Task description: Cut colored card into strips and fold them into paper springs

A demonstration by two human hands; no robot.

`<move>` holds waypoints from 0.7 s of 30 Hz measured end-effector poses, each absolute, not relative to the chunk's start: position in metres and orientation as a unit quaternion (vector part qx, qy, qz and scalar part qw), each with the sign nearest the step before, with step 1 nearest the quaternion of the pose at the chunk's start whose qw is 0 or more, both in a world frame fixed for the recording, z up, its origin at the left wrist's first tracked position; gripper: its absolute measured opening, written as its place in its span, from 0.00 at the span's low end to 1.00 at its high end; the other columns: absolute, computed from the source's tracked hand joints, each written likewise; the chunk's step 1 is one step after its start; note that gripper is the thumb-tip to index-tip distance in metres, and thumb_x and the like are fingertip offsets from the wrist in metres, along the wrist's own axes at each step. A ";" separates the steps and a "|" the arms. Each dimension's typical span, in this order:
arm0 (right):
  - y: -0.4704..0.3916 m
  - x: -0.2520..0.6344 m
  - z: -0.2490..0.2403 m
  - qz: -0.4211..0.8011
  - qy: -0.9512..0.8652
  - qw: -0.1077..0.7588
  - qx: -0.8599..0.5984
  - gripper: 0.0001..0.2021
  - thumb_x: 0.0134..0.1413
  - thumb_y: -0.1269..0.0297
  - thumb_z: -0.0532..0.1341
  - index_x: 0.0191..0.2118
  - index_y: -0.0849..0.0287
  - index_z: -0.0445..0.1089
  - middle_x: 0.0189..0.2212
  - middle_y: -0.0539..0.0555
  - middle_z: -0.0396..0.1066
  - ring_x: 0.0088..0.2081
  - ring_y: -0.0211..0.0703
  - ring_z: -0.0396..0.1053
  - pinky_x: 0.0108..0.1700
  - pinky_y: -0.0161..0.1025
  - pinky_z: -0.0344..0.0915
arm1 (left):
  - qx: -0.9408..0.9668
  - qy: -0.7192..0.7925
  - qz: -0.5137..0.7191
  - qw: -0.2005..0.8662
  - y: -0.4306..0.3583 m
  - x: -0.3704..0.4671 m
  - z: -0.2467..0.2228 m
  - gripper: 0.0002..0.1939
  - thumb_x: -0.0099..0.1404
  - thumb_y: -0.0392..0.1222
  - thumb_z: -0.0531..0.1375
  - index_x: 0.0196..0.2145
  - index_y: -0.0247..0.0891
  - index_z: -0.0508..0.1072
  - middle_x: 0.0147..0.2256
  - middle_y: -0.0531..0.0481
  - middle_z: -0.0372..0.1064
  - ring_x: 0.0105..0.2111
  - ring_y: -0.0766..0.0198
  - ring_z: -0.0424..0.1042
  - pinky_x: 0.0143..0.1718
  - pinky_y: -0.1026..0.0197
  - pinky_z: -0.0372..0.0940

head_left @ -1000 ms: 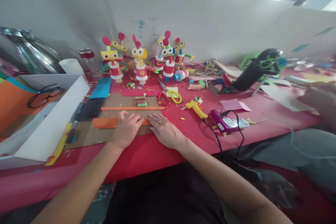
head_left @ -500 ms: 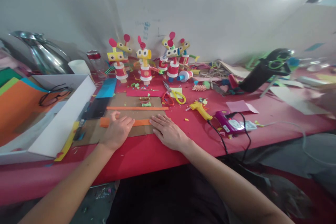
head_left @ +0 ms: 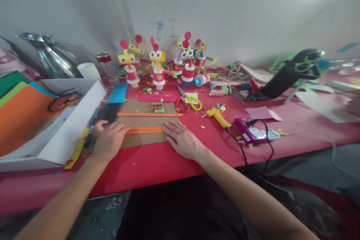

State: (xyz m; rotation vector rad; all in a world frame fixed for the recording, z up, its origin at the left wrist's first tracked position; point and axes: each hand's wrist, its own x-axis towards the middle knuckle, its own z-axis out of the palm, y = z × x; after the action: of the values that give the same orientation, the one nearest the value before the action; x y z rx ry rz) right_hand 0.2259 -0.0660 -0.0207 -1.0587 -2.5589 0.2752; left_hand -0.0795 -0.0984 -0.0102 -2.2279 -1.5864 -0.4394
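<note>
A folded-looking orange paper strip [head_left: 146,130] lies lengthwise on a piece of brown cardboard [head_left: 146,141]. At its left end, my left hand [head_left: 109,140] has curled fingers pressed onto the paper. My right hand [head_left: 184,140] rests flat on the strip's right end, fingers stretched out. A thinner orange strip [head_left: 149,114] runs parallel just behind. Small accordion-folded paper springs [head_left: 158,107] sit farther back on the cardboard.
Paper-cup figures [head_left: 159,77] stand behind. Scissors [head_left: 192,103], a yellow glue gun [head_left: 218,117] and a purple box with cables [head_left: 249,131] are on the right. A white box [head_left: 75,123] holding coloured paper and glasses stands left, near a metal jug [head_left: 56,58].
My left hand has slid left along the orange strip to its end, and a lengthwise line now shows on the strip. My right hand stays at the right end.
</note>
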 end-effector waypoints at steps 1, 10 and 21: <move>-0.066 0.226 -0.020 0.098 -0.904 0.179 -0.375 0.22 0.66 0.63 0.50 0.63 0.57 0.61 0.63 0.55 0.58 0.66 0.47 0.51 0.67 0.52 0.48 | -0.783 -0.575 -0.161 0.176 -0.097 -0.082 -0.011 0.15 0.68 0.35 0.49 0.38 0.44 0.75 0.41 0.49 0.76 0.42 0.56 0.72 0.52 0.43 0.48; -0.066 0.226 -0.021 0.091 -0.906 0.172 -0.376 0.22 0.66 0.62 0.49 0.63 0.58 0.60 0.64 0.54 0.57 0.66 0.47 0.50 0.68 0.51 0.46 | -0.799 -0.557 -0.170 0.152 -0.088 -0.098 -0.013 0.15 0.68 0.36 0.50 0.39 0.44 0.77 0.39 0.49 0.77 0.36 0.58 0.73 0.46 0.47 0.52; -0.066 0.226 -0.020 0.094 -0.906 0.172 -0.376 0.22 0.66 0.63 0.49 0.63 0.59 0.61 0.63 0.54 0.58 0.66 0.47 0.50 0.68 0.50 0.45 | -0.840 -0.499 -0.187 0.104 -0.097 -0.117 -0.015 0.21 0.68 0.34 0.45 0.44 0.46 0.76 0.44 0.48 0.77 0.43 0.58 0.73 0.53 0.41 0.54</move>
State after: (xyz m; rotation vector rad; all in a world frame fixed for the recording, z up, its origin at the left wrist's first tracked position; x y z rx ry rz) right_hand 0.2259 -0.0665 -0.0203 -1.0675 -2.5708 0.2669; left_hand -0.1169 -0.0972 -0.0154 -2.4759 -1.4717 -0.5528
